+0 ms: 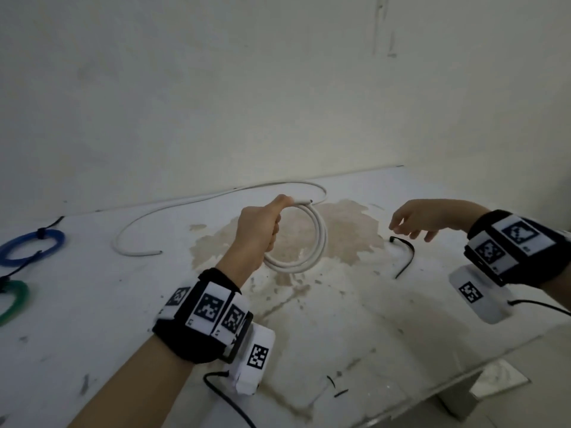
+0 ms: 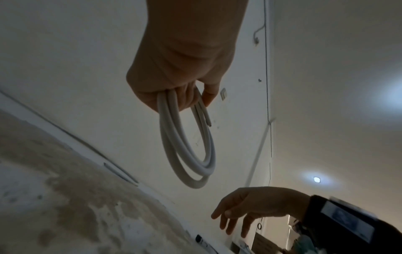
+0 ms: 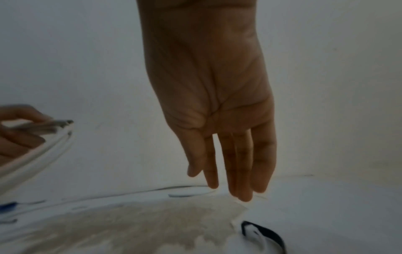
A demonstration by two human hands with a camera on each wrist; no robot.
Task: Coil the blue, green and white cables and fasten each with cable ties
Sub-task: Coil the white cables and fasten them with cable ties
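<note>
Loose white cable (image 1: 185,208) behind coil (image 1: 304,242).

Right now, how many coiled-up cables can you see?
3. The white coil hangs from the left hand; the blue coil and the green coil lie at the table's left edge. The green one is partly cut off.

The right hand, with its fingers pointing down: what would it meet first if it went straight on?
Probably the black cable tie lying on the table just below the right hand; depth is unclear, so it may touch bare table beside it.
</note>
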